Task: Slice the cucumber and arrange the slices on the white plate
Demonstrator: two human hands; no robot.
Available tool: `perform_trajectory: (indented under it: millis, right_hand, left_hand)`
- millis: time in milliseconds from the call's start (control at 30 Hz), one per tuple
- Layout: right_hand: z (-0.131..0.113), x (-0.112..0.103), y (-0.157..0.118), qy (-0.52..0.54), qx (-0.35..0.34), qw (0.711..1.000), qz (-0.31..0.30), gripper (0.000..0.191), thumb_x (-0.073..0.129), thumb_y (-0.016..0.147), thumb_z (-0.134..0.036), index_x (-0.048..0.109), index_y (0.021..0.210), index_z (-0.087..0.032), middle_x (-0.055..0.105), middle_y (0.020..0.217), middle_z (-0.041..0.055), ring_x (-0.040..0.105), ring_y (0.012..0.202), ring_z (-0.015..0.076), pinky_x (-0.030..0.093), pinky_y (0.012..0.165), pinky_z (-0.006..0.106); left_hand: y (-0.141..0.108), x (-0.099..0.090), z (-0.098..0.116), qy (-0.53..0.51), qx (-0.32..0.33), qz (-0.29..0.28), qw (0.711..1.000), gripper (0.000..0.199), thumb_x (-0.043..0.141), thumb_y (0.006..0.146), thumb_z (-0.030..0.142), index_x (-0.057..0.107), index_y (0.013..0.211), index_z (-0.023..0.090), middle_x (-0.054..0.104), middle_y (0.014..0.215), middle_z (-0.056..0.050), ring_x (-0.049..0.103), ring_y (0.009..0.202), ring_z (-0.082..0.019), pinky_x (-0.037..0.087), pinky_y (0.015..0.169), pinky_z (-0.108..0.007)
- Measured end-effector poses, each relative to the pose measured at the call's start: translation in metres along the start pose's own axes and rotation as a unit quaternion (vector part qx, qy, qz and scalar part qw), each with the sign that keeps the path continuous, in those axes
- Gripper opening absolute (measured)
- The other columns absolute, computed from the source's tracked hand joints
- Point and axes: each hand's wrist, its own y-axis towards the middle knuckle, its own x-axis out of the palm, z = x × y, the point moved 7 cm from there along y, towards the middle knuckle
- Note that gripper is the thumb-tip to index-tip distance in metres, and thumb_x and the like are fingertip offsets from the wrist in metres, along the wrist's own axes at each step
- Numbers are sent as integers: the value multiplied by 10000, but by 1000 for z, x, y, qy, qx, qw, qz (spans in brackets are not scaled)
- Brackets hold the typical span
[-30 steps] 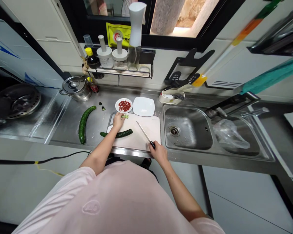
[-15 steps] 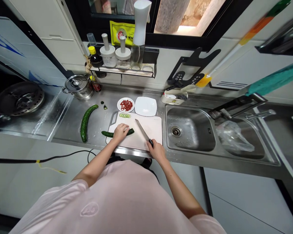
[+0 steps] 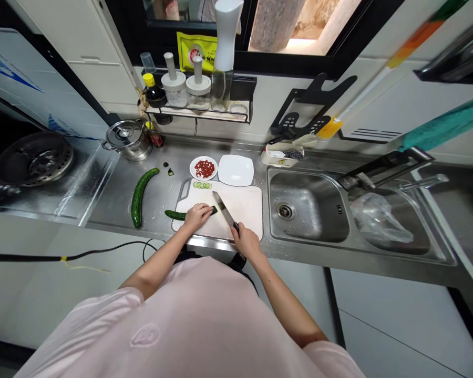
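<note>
My left hand [image 3: 197, 216] holds down a dark green cucumber [image 3: 175, 214] that lies across the left part of the white cutting board [image 3: 244, 207]. The cucumber's right end shows just past my fingertips. In my right hand [image 3: 246, 240] is the black handle of a knife [image 3: 225, 210], its blade slanting up and left beside that end. A short row of cucumber slices [image 3: 202, 185] rests at the board's top left. Behind the board stand a plate of chopped red pieces [image 3: 204, 168] and a white square plate [image 3: 235, 170].
A whole cucumber [image 3: 140, 198] and small green scraps [image 3: 171, 172] lie left of the board. A lidded pot [image 3: 132, 140] stands behind them. On the right is a double sink [image 3: 307, 207] with a plastic bag [image 3: 378, 218]. A condiment rack [image 3: 205, 114] hangs behind.
My right hand has moved left with the knife, bringing the blade close to the cucumber's right end. My left hand has shifted slightly right along the cucumber.
</note>
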Motion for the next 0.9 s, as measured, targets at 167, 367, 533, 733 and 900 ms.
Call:
perform_trajectory:
  millis: [167,367,533,733,900]
  right_hand:
    - [-7,-3,-3,4,-4,1000,1,384,243,973,-453,491,1080,-180,665,900,88,627,853,209,344,683,262]
    - [-16,-8,-6,-3,-4,1000,-1,375,253,971,-447,492,1076,-179,662,909,95,629,868,213,354,686,266]
    - [-19,-5,-5,-1,-14,1000,-3,358,267,969,-438,489,1077,-179,661,902,91,629,861,214,353,681,266]
    - [-15,-5,-5,0,-8,1000,9,357,253,974,-439,480,1083,-186,662,897,96,628,850,211,349,701,271]
    - [-14,-7,-5,1,-16,1000,15,365,253,972,-444,485,1078,-183,662,894,96,630,847,214,350,691,270]
  left_hand:
    - [-1,2,2,29,-1,-27,999,301,425,923,356,654,1101,277,635,1024,-41,554,968,-144,441,840,-263]
    - [-1,5,4,60,8,-49,997,319,406,928,338,623,1158,293,617,1036,-51,545,982,-155,435,852,-271]
    - [-2,6,6,77,18,-48,996,329,391,930,327,609,1174,299,607,1024,-56,536,980,-164,432,853,-280]
    - [-2,5,6,75,14,-52,996,330,402,926,312,596,1193,304,602,1036,-58,534,975,-164,430,850,-274]
    - [-2,3,8,61,16,-35,997,311,426,918,309,609,1169,310,602,1031,-58,539,967,-164,433,834,-271]
